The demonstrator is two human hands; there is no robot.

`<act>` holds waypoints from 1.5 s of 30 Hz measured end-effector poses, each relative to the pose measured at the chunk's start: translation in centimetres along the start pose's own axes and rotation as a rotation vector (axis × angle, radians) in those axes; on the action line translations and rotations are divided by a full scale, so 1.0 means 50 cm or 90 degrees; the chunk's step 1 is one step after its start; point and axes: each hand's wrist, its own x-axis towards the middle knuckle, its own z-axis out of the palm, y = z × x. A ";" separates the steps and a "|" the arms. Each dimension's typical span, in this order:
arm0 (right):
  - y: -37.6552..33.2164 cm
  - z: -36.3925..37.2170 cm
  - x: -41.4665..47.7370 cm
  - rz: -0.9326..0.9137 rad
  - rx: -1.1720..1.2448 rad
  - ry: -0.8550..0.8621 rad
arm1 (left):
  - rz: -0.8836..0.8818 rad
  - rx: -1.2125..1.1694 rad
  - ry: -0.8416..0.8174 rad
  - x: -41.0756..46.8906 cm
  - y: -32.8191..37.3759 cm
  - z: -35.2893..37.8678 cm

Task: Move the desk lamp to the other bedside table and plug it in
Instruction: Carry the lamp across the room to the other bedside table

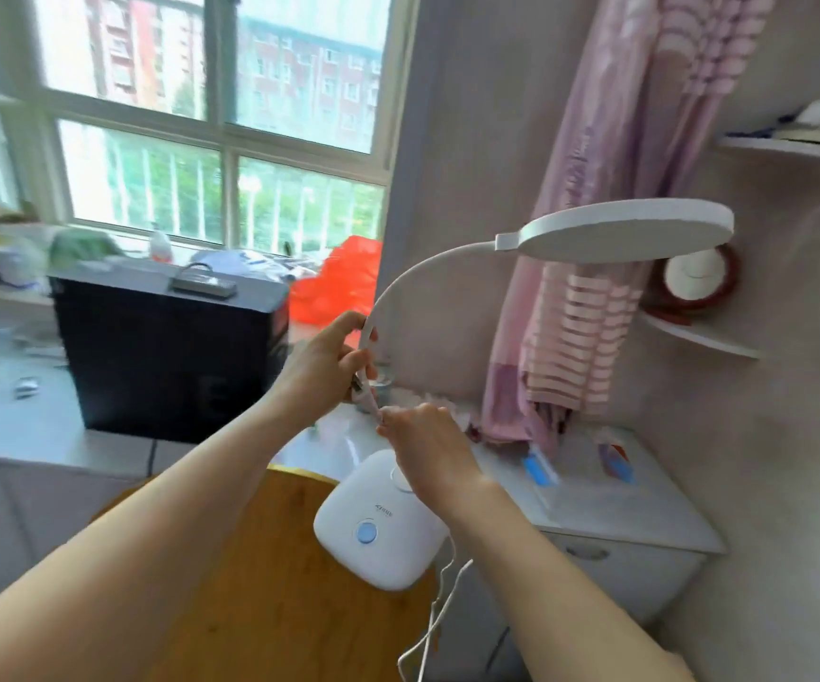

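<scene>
A white desk lamp is lifted in front of me: rounded square base [378,531] with a blue button, curved neck [400,280], round flat head [627,231] up to the right. My left hand [324,369] is closed around the lower neck. My right hand [430,443] pinches the neck's bottom or the cord just above the base; I cannot tell which. The thin white cord [440,603] dangles below the base. A white bedside table [614,514] stands just behind, under the lamp.
A wooden board edge [260,558] lies below my arms. A black box [167,351] sits on a ledge by the window. A pink striped curtain [590,297] hangs by the wall, with corner shelves [708,337] at right. Small packets [541,467] lie on the bedside table.
</scene>
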 end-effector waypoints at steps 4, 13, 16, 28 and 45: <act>-0.127 0.026 0.063 -0.055 0.012 -0.013 | -0.039 -0.003 0.043 -0.033 -0.058 -0.138; -0.414 0.074 0.167 -0.167 0.036 -0.025 | -0.108 -0.005 0.136 -0.128 -0.163 -0.415; -0.493 0.087 0.192 -0.204 0.039 -0.035 | -0.129 0.012 0.185 -0.159 -0.192 -0.493; -0.734 0.154 0.306 -0.370 0.184 -0.093 | -0.247 0.036 0.388 -0.263 -0.275 -0.715; -0.987 0.220 0.512 -0.678 0.278 -0.073 | -0.334 0.175 0.624 -0.296 -0.375 -0.931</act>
